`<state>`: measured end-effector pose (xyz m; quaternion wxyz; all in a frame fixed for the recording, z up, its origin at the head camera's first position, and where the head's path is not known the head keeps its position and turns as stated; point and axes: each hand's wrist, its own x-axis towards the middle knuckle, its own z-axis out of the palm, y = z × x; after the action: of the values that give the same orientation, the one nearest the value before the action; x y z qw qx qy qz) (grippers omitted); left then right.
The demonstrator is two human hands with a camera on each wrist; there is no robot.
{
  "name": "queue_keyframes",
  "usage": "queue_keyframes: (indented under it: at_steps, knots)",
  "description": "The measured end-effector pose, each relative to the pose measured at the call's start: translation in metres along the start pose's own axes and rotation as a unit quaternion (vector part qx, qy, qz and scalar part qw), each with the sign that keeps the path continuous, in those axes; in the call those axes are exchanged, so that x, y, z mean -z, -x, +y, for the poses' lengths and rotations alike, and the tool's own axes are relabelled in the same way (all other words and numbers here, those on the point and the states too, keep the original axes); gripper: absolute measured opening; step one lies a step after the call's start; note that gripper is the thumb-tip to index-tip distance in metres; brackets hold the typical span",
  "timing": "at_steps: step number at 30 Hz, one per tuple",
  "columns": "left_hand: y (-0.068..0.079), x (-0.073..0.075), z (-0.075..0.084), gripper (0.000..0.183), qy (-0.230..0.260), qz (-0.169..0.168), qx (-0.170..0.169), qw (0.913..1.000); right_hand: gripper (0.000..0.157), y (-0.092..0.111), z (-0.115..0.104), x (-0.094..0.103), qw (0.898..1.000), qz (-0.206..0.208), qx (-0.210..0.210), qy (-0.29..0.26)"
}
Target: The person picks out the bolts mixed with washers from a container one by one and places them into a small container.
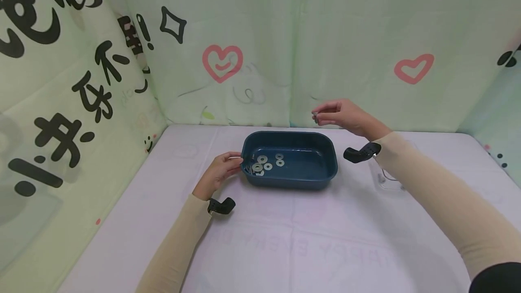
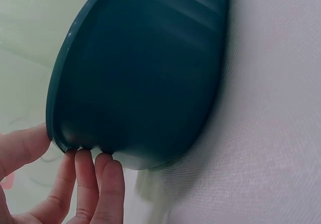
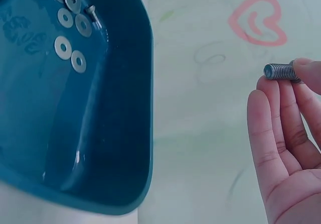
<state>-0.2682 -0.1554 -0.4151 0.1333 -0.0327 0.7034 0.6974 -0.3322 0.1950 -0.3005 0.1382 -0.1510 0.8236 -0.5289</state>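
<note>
A dark blue rectangular bin (image 1: 291,182) stands on the table, with several flat metal washers (image 1: 262,159) grouped at the left of its floor. My left hand (image 1: 220,173) grips the bin's left end; in the left wrist view the thumb (image 2: 25,146) is at the rim and the fingertips touch the outer wall. Above the bin's back right corner, my right hand (image 1: 343,114) pinches a grey bolt (image 3: 280,72) between thumb and fingers. Its threaded shank shows, while the thumb covers the other end. A small screw (image 3: 93,13) lies near the washers.
Right of the bin, a clear plastic container (image 1: 388,183) is partly hidden beneath the right forearm; something thin and dark shows in it. A pale cloth covers the table (image 1: 285,238). Printed curtains (image 1: 346,35) hang behind the table and along its sides.
</note>
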Motion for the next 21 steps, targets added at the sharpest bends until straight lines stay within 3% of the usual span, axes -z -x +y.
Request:
queue_keyframes:
  at_steps: [12, 21]
  knots:
    - [0.0, 0.0, 0.0, 0.039, 0.004, -0.003, 0.004, 1.0, 0.035, 0.018, 0.012, 0.022, 1.0, 0.019, -0.017, 0.008]
    - [0.0, 0.0, 0.002, 0.039, -0.004, -0.001, 0.013, 0.9999, 0.02, 0.033, 0.021, 0.04, 0.999, 0.04, -0.022, 0.007]
